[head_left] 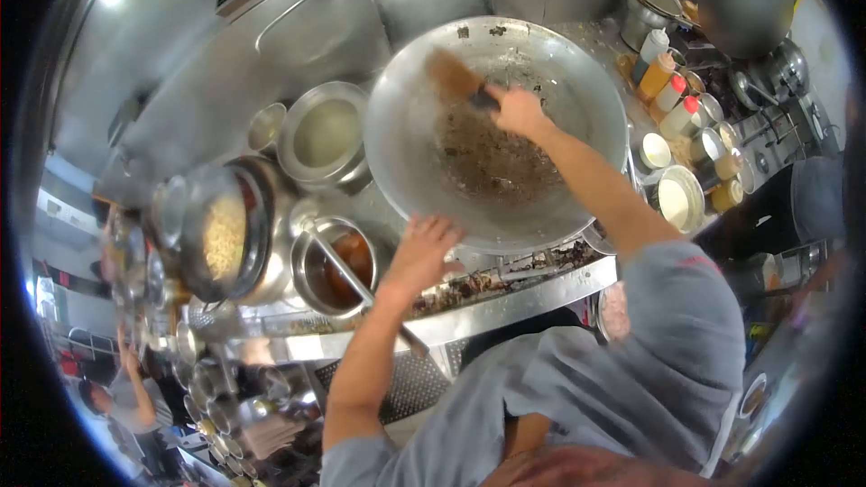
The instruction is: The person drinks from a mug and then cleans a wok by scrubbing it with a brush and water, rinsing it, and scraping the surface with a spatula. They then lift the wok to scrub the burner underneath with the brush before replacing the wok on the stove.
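A large, wide metal wok (397,162) sits in front of me, with dark brown residue and wet patches across its bottom. My right hand (520,113) is closed around the dark handle of a brown brush (454,75), whose blurred head is over the wok's far left inner side. At the near left rim of the wok, my left hand (426,251) rests palm down with its fingers spread, holding nothing. Just left of it stands a metal pot (302,275) of red-brown liquid, with a long-handled utensil (338,261) lying across it.
A metal pot (287,140) of pale liquid is behind on the left. A black pan (254,239) holds pale food at far left. Several squeeze bottles (675,117) and a white tub (693,203) line the right side. Another person (135,406) is at lower left.
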The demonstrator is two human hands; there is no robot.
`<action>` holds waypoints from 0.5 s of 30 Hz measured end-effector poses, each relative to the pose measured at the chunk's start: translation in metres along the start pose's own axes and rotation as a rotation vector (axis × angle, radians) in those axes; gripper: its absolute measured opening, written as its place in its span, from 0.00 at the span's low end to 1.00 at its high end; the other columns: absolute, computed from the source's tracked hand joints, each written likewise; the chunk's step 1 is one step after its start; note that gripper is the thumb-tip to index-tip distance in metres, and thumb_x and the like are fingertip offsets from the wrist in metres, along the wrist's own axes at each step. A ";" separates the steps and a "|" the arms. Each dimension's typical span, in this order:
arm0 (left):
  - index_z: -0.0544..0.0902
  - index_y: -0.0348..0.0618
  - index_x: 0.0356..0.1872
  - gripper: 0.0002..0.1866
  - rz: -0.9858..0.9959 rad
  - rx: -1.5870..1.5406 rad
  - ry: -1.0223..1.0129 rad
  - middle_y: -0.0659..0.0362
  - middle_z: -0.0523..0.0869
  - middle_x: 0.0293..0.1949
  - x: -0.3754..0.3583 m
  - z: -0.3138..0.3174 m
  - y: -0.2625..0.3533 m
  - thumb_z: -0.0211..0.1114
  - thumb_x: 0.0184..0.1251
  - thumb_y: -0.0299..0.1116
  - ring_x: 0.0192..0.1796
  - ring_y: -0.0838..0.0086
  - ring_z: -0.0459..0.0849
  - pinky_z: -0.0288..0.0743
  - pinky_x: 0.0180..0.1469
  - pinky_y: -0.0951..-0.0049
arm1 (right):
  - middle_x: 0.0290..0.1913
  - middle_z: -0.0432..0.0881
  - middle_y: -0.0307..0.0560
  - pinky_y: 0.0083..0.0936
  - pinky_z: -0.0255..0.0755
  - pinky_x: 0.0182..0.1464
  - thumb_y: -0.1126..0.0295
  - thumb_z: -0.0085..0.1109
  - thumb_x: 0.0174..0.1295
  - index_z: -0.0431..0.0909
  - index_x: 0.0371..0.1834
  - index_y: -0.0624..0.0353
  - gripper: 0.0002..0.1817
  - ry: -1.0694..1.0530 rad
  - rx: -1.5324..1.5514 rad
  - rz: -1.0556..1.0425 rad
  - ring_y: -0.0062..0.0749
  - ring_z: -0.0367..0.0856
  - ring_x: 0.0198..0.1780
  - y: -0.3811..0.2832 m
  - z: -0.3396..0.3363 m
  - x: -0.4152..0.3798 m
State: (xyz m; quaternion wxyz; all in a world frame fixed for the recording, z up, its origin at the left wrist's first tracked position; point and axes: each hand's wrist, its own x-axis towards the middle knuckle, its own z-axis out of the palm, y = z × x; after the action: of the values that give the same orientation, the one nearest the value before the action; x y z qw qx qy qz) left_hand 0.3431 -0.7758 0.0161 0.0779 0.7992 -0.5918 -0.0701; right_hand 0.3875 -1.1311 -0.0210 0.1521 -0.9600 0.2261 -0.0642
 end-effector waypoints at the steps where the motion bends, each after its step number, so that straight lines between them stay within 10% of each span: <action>1: 0.77 0.50 0.64 0.32 0.005 0.003 0.004 0.54 0.77 0.65 0.006 0.011 -0.009 0.75 0.56 0.40 0.71 0.59 0.70 0.57 0.74 0.52 | 0.53 0.80 0.66 0.48 0.78 0.57 0.53 0.63 0.61 0.67 0.74 0.40 0.35 0.119 0.064 0.104 0.58 0.82 0.56 0.009 -0.005 0.015; 3: 0.81 0.50 0.55 0.27 -0.013 0.076 -0.008 0.60 0.84 0.56 0.018 0.027 -0.028 0.76 0.51 0.36 0.63 0.67 0.78 0.62 0.69 0.56 | 0.56 0.78 0.66 0.48 0.78 0.57 0.52 0.62 0.61 0.66 0.75 0.40 0.36 0.129 0.266 0.287 0.58 0.81 0.58 -0.004 -0.008 0.025; 7: 0.82 0.50 0.45 0.24 0.032 0.063 0.306 0.63 0.87 0.47 0.018 0.049 -0.022 0.75 0.40 0.27 0.53 0.68 0.82 0.66 0.62 0.60 | 0.56 0.80 0.68 0.45 0.80 0.54 0.50 0.62 0.60 0.68 0.73 0.39 0.36 0.066 -0.096 -0.097 0.58 0.85 0.50 -0.010 0.001 0.010; 11: 0.82 0.50 0.40 0.22 -0.032 -0.015 0.413 0.63 0.84 0.39 0.026 0.067 0.000 0.75 0.38 0.26 0.48 0.65 0.82 0.68 0.58 0.60 | 0.53 0.84 0.65 0.40 0.78 0.56 0.50 0.64 0.50 0.80 0.61 0.53 0.34 -0.128 0.510 0.182 0.58 0.83 0.55 -0.017 0.030 0.016; 15: 0.82 0.50 0.41 0.22 -0.071 -0.004 0.433 0.62 0.84 0.41 0.032 0.074 0.015 0.76 0.37 0.30 0.49 0.65 0.81 0.68 0.57 0.60 | 0.51 0.85 0.65 0.40 0.77 0.55 0.48 0.67 0.47 0.83 0.57 0.57 0.34 -0.429 0.371 -0.060 0.57 0.84 0.53 -0.048 -0.015 -0.117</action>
State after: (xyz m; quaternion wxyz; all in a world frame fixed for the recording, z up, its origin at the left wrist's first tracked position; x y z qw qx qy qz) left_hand 0.3233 -0.8136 -0.0536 0.2022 0.8157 -0.5328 0.0992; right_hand 0.3003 -1.0413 0.0021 0.3677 -0.9136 0.1446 0.0955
